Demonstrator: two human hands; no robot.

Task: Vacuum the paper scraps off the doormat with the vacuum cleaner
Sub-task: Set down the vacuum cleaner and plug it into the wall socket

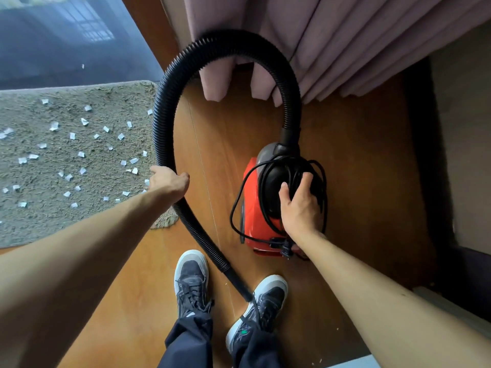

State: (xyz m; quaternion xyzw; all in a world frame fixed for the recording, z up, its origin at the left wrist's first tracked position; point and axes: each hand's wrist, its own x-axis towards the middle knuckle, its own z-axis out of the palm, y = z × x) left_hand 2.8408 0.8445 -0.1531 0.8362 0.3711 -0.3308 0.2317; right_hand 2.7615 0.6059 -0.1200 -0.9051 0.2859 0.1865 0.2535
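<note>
Left hand point(170, 181) curls round the black hose point(166, 107); right hand point(300, 205) grips the cord point(292, 173) atop the red vacuum cleaner point(249, 189), right of the doormat point(39, 221) strewn with paper scraps point(54, 126)

Left of the vacuum cleaner point(253, 211), the doormat point(39, 229), paper scraps point(84, 121) over it. Behind it, the curtain point(305, 49). Before it, two shoes point(191, 274) on the floor point(366, 181). On top, the cord point(295, 166) and the right hand point(300, 208). Hose point(164, 115) looping to its left, left hand point(170, 180) on it.
</note>
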